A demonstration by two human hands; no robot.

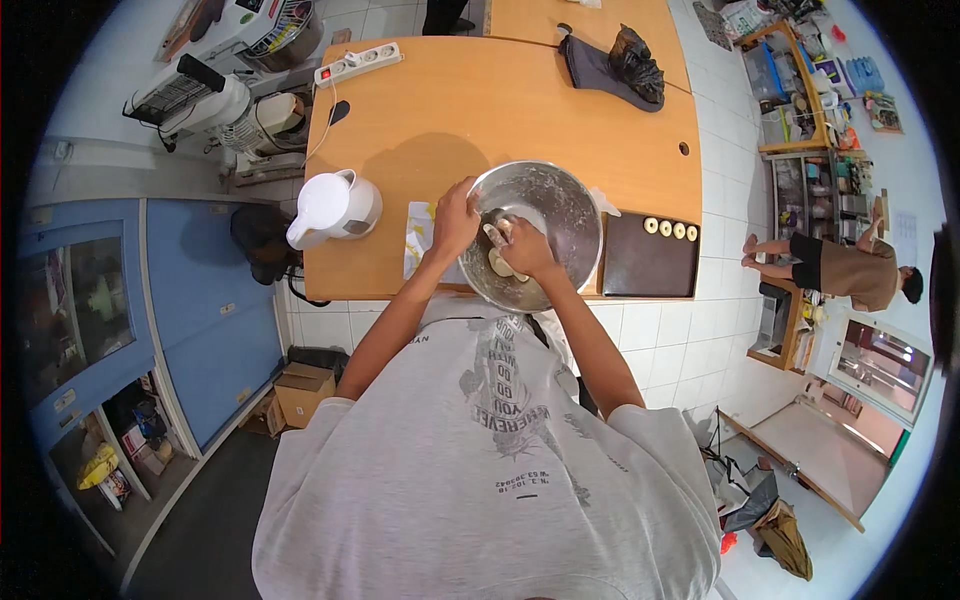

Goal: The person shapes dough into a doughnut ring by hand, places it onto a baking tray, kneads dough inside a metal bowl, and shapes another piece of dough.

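Bowl, steel: one, at the near edge of the wooden tabletop. Dough, pale: one lump, in the bottom of the bowl. Left grip: closed on the bowl's left rim. Right grip: inside the bowl, fingers at the dough; whether closed around it, cannot tell. Baking tray, dark: right of the bowl, bearing four pale rings in a row along its far side. Jug, white: left of the bowl, upright.
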